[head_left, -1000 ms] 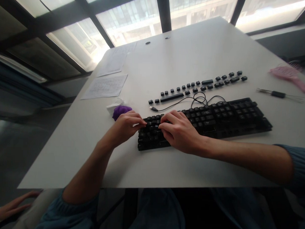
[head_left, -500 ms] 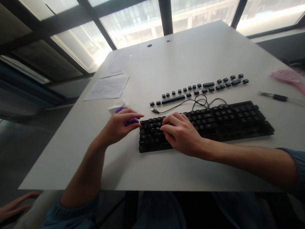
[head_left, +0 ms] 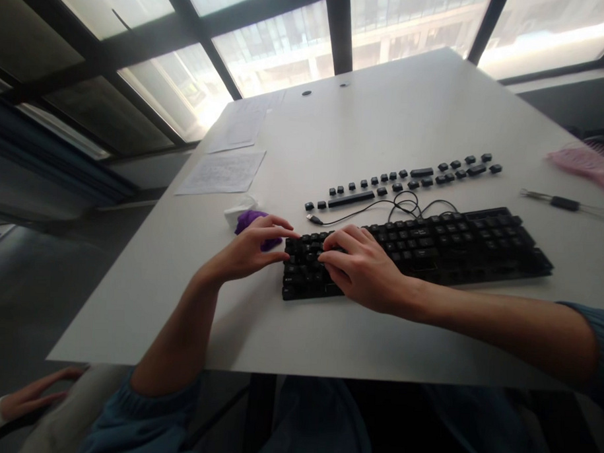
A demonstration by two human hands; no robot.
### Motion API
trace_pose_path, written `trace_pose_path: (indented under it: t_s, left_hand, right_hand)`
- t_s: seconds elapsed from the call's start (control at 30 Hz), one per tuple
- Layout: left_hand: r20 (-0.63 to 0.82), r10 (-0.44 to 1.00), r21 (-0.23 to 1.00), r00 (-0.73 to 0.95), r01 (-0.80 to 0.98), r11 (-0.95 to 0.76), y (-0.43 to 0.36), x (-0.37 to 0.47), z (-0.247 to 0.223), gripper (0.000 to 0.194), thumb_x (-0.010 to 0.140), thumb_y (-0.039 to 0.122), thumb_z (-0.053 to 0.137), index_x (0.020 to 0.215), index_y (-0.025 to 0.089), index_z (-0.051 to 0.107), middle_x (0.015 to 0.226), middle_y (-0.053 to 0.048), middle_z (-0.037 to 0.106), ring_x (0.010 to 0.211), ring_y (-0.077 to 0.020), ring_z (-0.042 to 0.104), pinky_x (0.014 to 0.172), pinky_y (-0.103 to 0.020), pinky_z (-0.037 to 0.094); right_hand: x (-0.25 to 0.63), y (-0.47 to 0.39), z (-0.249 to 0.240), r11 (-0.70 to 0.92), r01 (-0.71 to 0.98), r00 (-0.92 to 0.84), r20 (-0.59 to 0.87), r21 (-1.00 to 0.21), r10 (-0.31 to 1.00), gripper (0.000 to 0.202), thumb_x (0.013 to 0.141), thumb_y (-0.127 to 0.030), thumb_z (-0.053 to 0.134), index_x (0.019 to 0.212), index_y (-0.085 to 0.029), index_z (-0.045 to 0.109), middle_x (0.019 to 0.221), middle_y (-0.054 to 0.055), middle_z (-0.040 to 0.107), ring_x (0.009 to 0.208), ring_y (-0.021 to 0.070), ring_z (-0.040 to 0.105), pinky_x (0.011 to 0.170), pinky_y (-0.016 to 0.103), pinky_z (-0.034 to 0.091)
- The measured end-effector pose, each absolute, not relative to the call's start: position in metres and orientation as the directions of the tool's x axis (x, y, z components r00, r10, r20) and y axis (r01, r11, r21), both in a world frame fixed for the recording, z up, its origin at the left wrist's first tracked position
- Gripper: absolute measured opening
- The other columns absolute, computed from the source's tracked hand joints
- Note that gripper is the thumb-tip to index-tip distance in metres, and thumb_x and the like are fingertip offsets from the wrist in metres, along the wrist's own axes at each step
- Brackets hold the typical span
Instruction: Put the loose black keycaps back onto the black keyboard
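Note:
A black keyboard [head_left: 430, 251] lies across the white table, with keys gone from some spots near its front edge. My right hand [head_left: 363, 265] rests over its left part, thumb and fingertips drawn together at the keys; whatever is between them is hidden. At the keyboard's left end, my left hand [head_left: 249, 248] has thumb and index finger apart, tips by the edge keys. Behind the left hand sits a purple object [head_left: 250, 219] beside a crumpled white tissue [head_left: 239, 211]. Loose black keycaps lie in two rows beyond the keyboard, among them a long space bar [head_left: 351, 199].
The keyboard's cable [head_left: 347, 213] coils between keyboard and keycaps. To the right lie a wire keycap puller [head_left: 565, 203] and a pink hairbrush [head_left: 584, 162]. Paper sheets [head_left: 222, 173] are at the left edge of the table [head_left: 367, 341]. Another person's hand [head_left: 38, 392] shows lower left.
The whole view has shifted slightly, so the table items appear farther right. My left hand has moved a little closer over the keyboard's left edge; the right hand stays at nearly the same keys.

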State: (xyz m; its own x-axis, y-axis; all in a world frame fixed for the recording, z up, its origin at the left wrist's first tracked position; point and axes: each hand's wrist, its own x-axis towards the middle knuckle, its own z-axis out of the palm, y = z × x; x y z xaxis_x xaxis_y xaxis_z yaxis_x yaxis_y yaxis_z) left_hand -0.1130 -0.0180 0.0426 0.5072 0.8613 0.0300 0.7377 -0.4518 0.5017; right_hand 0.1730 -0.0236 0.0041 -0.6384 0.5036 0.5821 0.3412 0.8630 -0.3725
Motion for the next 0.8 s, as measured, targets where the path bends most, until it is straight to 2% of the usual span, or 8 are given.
trace_pose_path:
  t_s: [0.27,0.6,0.8]
  left_hand:
    - [0.041,0.816,0.502,0.576,0.694,-0.516,-0.020,-0.116,0.045,0.017,0.090,0.039,0.073,0.100,0.026,0.077,0.126,-0.007,0.061,0.117,-0.0238,0.055,0.107,-0.041,0.046]
    - [0.064,0.791,0.481,0.608,0.676,-0.558,-0.025,-0.122,0.050,0.014,0.087,0.036,0.077,0.098,0.028,0.078,0.127,-0.006,0.062,0.116,-0.0237,0.054,0.107,-0.041,0.044]
    - [0.050,0.756,0.492,0.652,0.643,-0.587,-0.032,-0.114,0.055,0.008,0.087,0.032,0.077,0.093,0.031,0.081,0.124,-0.006,0.063,0.113,-0.0230,0.053,0.105,-0.039,0.046]
  right_hand:
    - [0.132,-0.010,0.026,0.860,0.411,-0.761,0.405,-0.304,0.507,0.019,0.096,-0.014,0.060,0.082,-0.017,0.074,0.094,0.010,0.065,0.092,0.0227,0.049,0.085,0.037,0.040]
    - [0.115,-0.005,0.037,0.833,0.453,-0.814,0.233,-0.318,0.532,0.015,0.089,-0.019,0.071,0.075,-0.017,0.074,0.086,0.010,0.067,0.087,0.0234,0.054,0.074,0.035,0.039]
    - [0.112,-0.011,0.039,0.830,0.446,-0.821,0.217,-0.335,0.529,0.013,0.089,-0.023,0.073,0.078,-0.017,0.076,0.089,0.010,0.070,0.089,0.0244,0.057,0.075,0.036,0.041]
